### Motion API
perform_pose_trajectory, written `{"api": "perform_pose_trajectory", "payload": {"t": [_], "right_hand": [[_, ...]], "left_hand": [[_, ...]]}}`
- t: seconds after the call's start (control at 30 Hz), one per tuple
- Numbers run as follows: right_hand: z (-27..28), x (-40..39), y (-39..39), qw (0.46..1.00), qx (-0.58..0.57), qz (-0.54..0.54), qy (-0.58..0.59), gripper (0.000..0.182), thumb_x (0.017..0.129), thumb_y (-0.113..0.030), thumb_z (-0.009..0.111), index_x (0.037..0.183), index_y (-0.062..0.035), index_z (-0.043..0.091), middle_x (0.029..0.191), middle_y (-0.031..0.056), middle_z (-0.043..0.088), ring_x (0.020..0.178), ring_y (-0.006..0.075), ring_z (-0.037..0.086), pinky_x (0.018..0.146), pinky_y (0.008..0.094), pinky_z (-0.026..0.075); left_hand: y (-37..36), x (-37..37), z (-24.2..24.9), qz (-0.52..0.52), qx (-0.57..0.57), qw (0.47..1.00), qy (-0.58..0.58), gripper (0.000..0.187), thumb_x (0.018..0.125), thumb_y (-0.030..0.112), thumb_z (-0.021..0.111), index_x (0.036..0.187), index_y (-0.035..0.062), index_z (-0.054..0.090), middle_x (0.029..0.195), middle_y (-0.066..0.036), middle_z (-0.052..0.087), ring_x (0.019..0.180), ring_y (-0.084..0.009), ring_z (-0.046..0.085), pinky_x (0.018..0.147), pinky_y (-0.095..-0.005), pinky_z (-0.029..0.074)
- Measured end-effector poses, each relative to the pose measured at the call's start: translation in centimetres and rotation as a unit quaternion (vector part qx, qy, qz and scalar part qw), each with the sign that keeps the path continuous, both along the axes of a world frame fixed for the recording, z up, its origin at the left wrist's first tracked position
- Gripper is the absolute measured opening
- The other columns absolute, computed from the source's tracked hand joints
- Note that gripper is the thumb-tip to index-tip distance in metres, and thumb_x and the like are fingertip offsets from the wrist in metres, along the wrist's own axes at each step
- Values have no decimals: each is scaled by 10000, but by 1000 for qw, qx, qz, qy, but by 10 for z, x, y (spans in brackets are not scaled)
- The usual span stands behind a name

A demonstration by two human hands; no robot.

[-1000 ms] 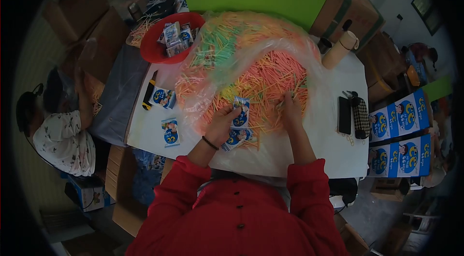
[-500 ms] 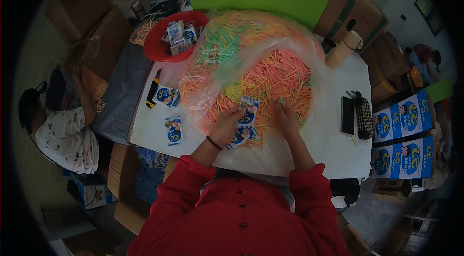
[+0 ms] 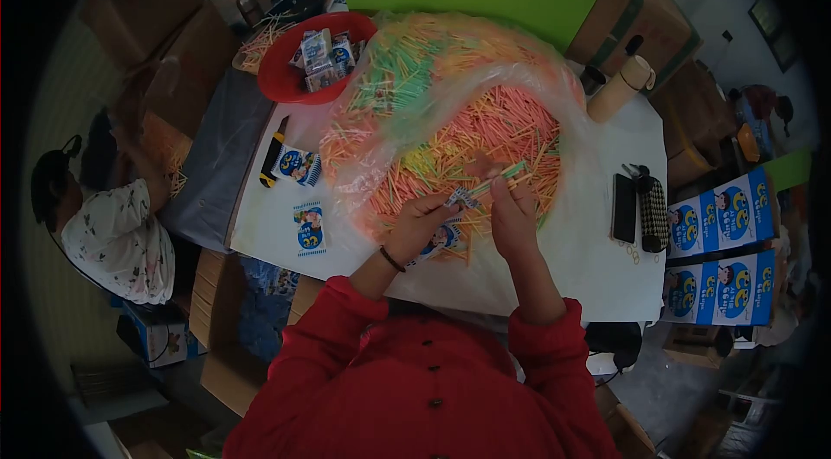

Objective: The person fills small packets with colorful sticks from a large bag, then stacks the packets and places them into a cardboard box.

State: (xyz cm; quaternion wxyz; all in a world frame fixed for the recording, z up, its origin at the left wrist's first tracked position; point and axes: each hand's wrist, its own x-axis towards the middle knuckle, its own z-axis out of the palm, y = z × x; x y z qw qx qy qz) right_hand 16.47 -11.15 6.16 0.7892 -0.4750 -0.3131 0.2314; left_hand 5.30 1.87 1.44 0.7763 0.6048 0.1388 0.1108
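Left hand (image 3: 418, 227): closed on a small printed packet (image 3: 463, 197), above the near edge of the stick pile (image 3: 518, 126); the packet, shown face-up earlier, is now tilted. Right hand (image 3: 516, 215): a small bunch of pale sticks (image 3: 512, 171) is pinched, now fully in view, pointed toward the packet. Below the left hand: another printed packet (image 3: 447, 238). Bench (image 3: 597, 281): pile borne in clear plastic (image 3: 346, 186); red bowl (image 3: 277, 69) placed beside it, holding packets.
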Motion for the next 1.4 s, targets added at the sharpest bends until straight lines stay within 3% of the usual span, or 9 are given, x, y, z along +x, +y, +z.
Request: {"api": "perform_pose_trajectory", "payload": {"t": [0.2, 0.37, 0.63, 0.8, 1.03, 1.1, 1.17, 1.23, 1.4], "right_hand": [[-24, 3, 2, 996, -46, 68, -22, 183, 988, -152, 456, 1121, -68, 549, 1253, 137, 587, 1325, 244, 413, 1087, 429, 274], [-14, 10, -4, 915, -214, 57, -336, 332, 938, -129, 519, 1263, -60, 510, 1271, 55, 575, 1364, 259, 347, 1106, 391, 200], [-2, 29, -19, 983, -115, -8, -143, 457, 935, -92, 538, 1369, -37, 406, 1373, 121, 481, 1336, 238, 379, 1108, 360, 278], [-14, 46, -65, 989, -118, -67, -60, 317, 981, -113, 494, 1288, -32, 498, 1241, 112, 577, 1151, 202, 555, 1006, 352, 425], [-30, 86, -101, 960, -117, -249, -40, 198, 1015, -157, 459, 1058, -18, 594, 943, 48, 637, 885, 131, 617, 826, 290, 504], [-34, 89, -83, 960, -160, -202, -106, 176, 1004, -135, 467, 1042, -15, 591, 918, 61, 636, 870, 161, 622, 814, 308, 504], [-38, 99, -75, 953, -203, -152, -165, 155, 992, -112, 474, 1027, -12, 587, 893, 74, 636, 855, 192, 628, 802, 327, 504], [-44, 109, -71, 767, -391, -188, -473, 117, 928, -41, 501, 1003, -6, 583, 883, 125, 641, 866, 292, 620, 786, 384, 493], [-45, 141, -91, 629, -439, -374, -521, 153, 846, 0, 537, 990, -11, 586, 963, 171, 626, 912, 351, 590, 792, 427, 476]], "left_hand": [[-1, -2, -1, 8, -23, 999, -21, 182, 941, 65, 575, 1079, 3, 677, 948, 8, 669, 878, -51, 591, 779, -217, 474], [-3, 2, -14, -9, -34, 999, -32, 229, 955, 105, 568, 1164, 36, 634, 986, 26, 657, 836, -38, 587, 737, -208, 483], [4, -11, -8, 0, -154, 985, -80, 281, 948, 78, 571, 1226, 39, 549, 1045, -11, 651, 959, -100, 616, 828, -265, 513], [24, -93, 13, 249, -12, 959, -135, 289, 877, -18, 649, 1142, 24, 542, 1034, -38, 647, 934, -105, 621, 808, -256, 523], [108, -162, -47, 403, 323, 843, 151, 354, 856, 65, 695, 1180, 5, 567, 1084, -122, 608, 932, -184, 598, 803, -326, 495], [114, -162, -51, 359, 603, 689, 180, 449, 820, 99, 725, 1226, 12, 554, 1138, -153, 570, 1043, -294, 531, 910, -410, 418], [98, -142, -29, 414, 612, 646, 190, 447, 814, 94, 722, 1224, 23, 559, 1148, -145, 563, 1079, -325, 498, 937, -432, 383], [87, -133, -5, 465, 620, 600, 198, 446, 808, 90, 718, 1222, 34, 564, 1157, -137, 555, 1115, -356, 464, 963, -454, 347], [51, -127, 15, 278, 717, 639, -18, 390, 794, 34, 692, 1168, 62, 586, 1128, -106, 562, 1079, -315, 494, 923, -440, 377]]}}
